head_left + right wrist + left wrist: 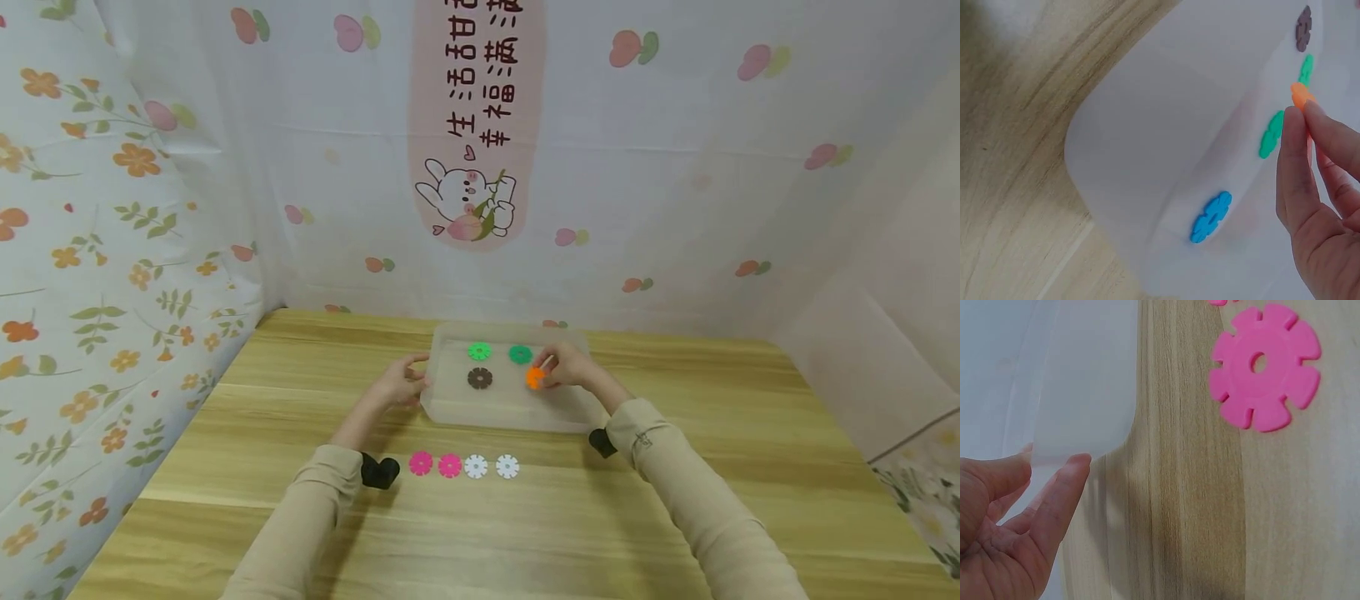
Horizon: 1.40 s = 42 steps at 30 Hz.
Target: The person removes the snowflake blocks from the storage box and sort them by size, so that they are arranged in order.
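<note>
A translucent white plastic box [480, 417] stands on the wooden table. At its left end my left hand [400, 383] grips the wall between thumb and fingers; the left wrist view shows these fingers [1063, 494] at the box's corner. Over the box's right part, my right hand [568, 365] pinches an orange notched disc [535, 378] by its edge. Inside the box lie a light green disc [480, 351], a darker green disc [521, 355] and a brown disc [480, 378]. A blue disc [1211, 217] shows in the right wrist view; in the head view my right hand or arm hides it.
In front of the box, two pink discs [421, 463] and two white discs [507, 466] lie in a row on the table [300, 400]. A patterned cloth [645, 208] hangs behind the table, with more cloth at the left side.
</note>
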Available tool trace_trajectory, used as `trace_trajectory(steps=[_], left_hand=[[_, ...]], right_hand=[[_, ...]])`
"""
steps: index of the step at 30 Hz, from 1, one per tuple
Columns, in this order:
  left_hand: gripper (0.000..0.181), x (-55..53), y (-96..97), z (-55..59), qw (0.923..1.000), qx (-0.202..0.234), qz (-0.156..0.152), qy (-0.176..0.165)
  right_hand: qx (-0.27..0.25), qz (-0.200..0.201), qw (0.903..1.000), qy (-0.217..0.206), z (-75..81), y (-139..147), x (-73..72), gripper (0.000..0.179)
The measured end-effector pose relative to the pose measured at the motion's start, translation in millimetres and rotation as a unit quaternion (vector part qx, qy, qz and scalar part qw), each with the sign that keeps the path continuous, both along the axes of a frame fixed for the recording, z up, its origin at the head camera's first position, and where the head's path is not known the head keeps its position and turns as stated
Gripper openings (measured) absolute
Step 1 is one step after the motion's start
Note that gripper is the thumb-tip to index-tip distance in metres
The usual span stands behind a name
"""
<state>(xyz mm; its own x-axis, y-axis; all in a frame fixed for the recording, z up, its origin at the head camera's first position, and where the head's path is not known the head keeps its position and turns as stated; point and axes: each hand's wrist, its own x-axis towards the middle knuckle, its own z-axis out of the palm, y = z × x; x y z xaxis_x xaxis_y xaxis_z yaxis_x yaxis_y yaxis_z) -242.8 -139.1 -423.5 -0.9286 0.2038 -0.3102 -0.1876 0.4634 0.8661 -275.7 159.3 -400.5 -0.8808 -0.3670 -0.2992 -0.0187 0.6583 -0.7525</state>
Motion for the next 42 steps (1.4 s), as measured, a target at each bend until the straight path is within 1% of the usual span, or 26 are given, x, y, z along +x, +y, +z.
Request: trace_trajectory(steps=[4,9,15,18,23,27,31,37,39,42], left_hand=[[0.053,-1.0,-1.8,1.1,1.0000,0.000,0.002,-0.001],[0.054,0.0,-2.8,5.2,1.0000,-0.001,-0.001,-0.002],[0.054,0.0,-2.3,6.9,1.0000,0.000,-0.007,0.000],[0.055,0.3,-2.0,8.4,1.0000,0.005,-0.003,-0.004],[0.055,-0.6,-1.8,8.7,1.0000,0.002,-0.005,-0.006],[0.055,-1.3,-1.1,7.8,1.0000,-0.001,-0.005,-0.004],[0.055,0.1,-0.2,7.9,1.0000,0.001,0.000,-0.003],[0.054,4.0,0.9,8.1,1.0000,0.001,-0.003,-0.005],[0.054,4.5,1.1,7.3,0.9999,0.003,0.002,-0.010],[0.053,3.7,0.0,4.4,0.9999,0.009,0.000,-0.007]], right_hand=[[-0.011,0.002,0.9999,-0.008,3.4,-0.5,3.0,0.027],[-0.026,0.015,0.9995,-0.009,8.5,1.6,8.1,0.027],[-0.028,0.031,0.9991,0.007,11.9,5.2,15.2,0.027],[-0.031,0.036,0.9988,0.008,13.8,4.3,20.3,0.027],[-0.040,0.063,0.9970,0.021,18.0,2.8,29.8,0.025],[-0.028,0.075,0.9962,0.034,20.2,2.8,36.2,0.024],[-0.020,0.078,0.9961,0.034,19.6,4.6,41.4,0.023],[-0.035,0.085,0.9956,0.019,16.4,9.7,51.5,0.024],[-0.041,0.086,0.9954,0.011,15.8,10.8,55.9,0.024],[-0.047,0.093,0.9945,0.014,13.9,12.4,62.6,0.023]])
